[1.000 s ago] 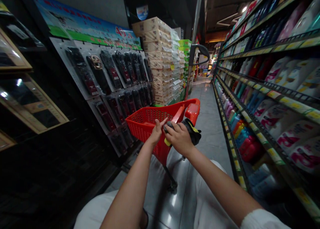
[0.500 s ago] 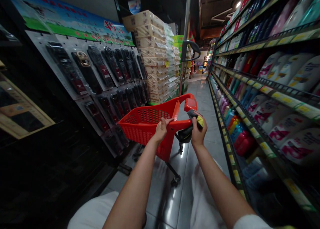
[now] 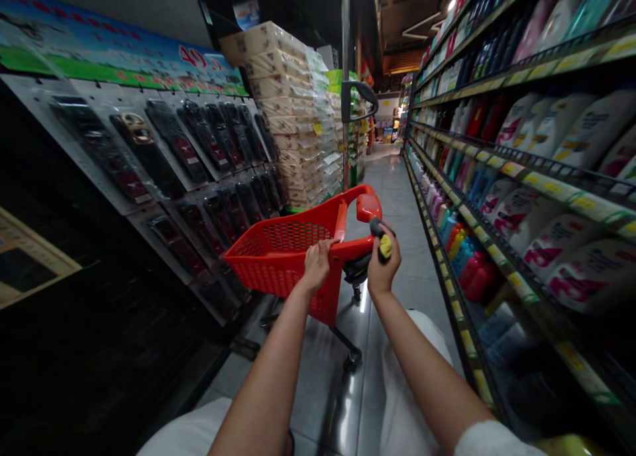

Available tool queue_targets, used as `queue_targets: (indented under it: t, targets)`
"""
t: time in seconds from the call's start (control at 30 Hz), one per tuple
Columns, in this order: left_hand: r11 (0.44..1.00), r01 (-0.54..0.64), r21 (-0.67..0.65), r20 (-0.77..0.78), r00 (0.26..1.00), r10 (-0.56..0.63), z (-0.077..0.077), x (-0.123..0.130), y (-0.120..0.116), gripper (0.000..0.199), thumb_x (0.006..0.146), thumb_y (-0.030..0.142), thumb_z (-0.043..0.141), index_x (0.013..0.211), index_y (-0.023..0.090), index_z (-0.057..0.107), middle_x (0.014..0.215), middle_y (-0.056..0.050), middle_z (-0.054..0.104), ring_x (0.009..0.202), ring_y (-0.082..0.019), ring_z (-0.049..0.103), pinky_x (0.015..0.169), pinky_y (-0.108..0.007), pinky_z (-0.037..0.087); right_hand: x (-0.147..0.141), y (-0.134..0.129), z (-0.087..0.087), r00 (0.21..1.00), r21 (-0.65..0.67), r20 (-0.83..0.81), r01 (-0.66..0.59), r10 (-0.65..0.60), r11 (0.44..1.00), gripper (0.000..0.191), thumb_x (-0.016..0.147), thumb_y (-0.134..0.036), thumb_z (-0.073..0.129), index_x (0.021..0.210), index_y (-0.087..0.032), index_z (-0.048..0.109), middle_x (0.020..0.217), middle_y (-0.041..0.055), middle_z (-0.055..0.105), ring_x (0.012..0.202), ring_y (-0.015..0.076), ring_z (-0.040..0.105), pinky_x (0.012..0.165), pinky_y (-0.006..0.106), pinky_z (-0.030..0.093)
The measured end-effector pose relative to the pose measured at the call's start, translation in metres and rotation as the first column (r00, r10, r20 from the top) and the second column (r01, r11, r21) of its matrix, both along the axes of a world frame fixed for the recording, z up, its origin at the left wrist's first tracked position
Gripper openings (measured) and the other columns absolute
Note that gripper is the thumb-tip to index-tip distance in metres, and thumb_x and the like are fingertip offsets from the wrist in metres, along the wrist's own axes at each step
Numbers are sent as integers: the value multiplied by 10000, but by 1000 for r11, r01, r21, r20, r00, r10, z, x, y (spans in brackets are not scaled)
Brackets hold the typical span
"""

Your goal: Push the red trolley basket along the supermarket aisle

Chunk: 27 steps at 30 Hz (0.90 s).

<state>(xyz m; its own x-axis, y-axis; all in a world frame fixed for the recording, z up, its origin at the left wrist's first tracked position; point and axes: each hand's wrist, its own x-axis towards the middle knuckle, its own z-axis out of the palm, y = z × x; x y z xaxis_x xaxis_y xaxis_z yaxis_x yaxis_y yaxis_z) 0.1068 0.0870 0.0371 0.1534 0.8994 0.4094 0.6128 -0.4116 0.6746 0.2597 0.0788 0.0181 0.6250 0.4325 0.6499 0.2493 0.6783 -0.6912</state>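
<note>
A red plastic shopping cart (image 3: 278,270) with perforated sides stands ahead of me on a dark wheeled frame. My left hand (image 3: 317,265) is closed over the cart's near rim, just beside the handle arm. In my right hand (image 3: 384,265), by the near end of the red handle, is a dark grey and yellow soft-looking bundle (image 3: 385,246); its kind is unclear. Fingers wrap around it, hiding part of it. Black material (image 3: 356,270) hangs below the handle arm, close to my right wrist.
Shelves of bottles (image 3: 561,158) line the right side. Packaged belts (image 3: 169,138) hang on a display at left, with stacked cream boxes (image 3: 283,105) beyond it. A metal pole (image 3: 346,45) with a dark loop handle rises past the cart. Grey tiled floor (image 3: 392,184) runs down the aisle.
The view has shifted slightly, so cart and shelves sit further left. My left hand's fingers have closed more over the cart rim; my right hand still holds the bundle.
</note>
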Motion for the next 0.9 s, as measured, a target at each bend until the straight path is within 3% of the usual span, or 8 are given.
queue_targets:
  t: [0.13,0.27,0.37,0.43,0.6,0.67,0.8,0.9]
  targets:
    - [1000,23,19,-11,1000,-22,1,-4,-2,766,1001,507,-14,1277,248,651,1317,-63,651,1285,-218,535,1146,-432,355,-11,-28,-22,900,28,435,-3,-9,1000,267,897,-213,563,1089,-247,744,1342,75,647,1496,256,280,1216,555,227]
    - [975,220,-23,-107,969,-221,2,-42,7,631,1014,495,138,1343,213,597,1389,-70,612,1313,-198,521,1166,-378,334,9,-27,-15,818,26,574,27,-37,999,286,901,-185,540,1074,-292,741,1285,53,687,1462,270,357,1204,626,165]
    - [997,51,-60,-269,961,-65,-5,-76,20,536,982,461,340,1325,138,596,1362,-141,615,1291,-248,534,1149,-414,345,13,-17,-4,852,35,516,77,-84,996,354,885,-167,515,1168,-268,703,1358,74,638,1463,282,358,1186,615,231]
    - [997,-56,-51,-357,934,34,-14,-87,28,460,985,392,352,1306,172,598,1330,-120,627,1271,-247,535,1135,-440,352,3,-12,-6,837,9,537,117,-103,993,401,872,-133,500,1202,-262,690,1394,74,612,1500,284,276,1185,615,232]
    - [992,-123,24,-422,898,122,-29,-74,35,412,1005,351,345,1283,195,606,1221,-110,637,1161,-243,543,1072,-424,389,-6,-1,-24,557,-64,831,65,17,996,458,859,-65,525,1170,-348,704,1389,-2,623,1471,257,341,1218,624,53]
    - [994,-104,17,-425,899,102,-30,-65,34,415,1008,347,343,1303,208,599,1207,-97,637,1138,-237,541,1053,-408,395,10,8,-22,581,-30,814,75,-20,997,450,872,-82,515,1196,-337,694,1401,12,613,1458,252,365,1219,615,81]
    - [991,-121,-61,-411,907,86,-29,-48,31,406,1009,353,342,1301,265,610,1144,-50,668,1067,-219,564,999,-376,400,37,28,-10,811,40,551,210,-197,977,424,888,-145,490,1256,-254,667,1457,97,552,1490,298,285,1192,652,152]
    - [988,-120,-95,-377,923,76,-29,-33,28,399,1009,377,341,1294,313,612,1180,-16,677,1084,-214,564,996,-379,379,29,31,-16,811,-1,562,201,-166,980,443,867,-117,468,1220,-268,690,1404,85,597,1486,301,284,1184,668,158]
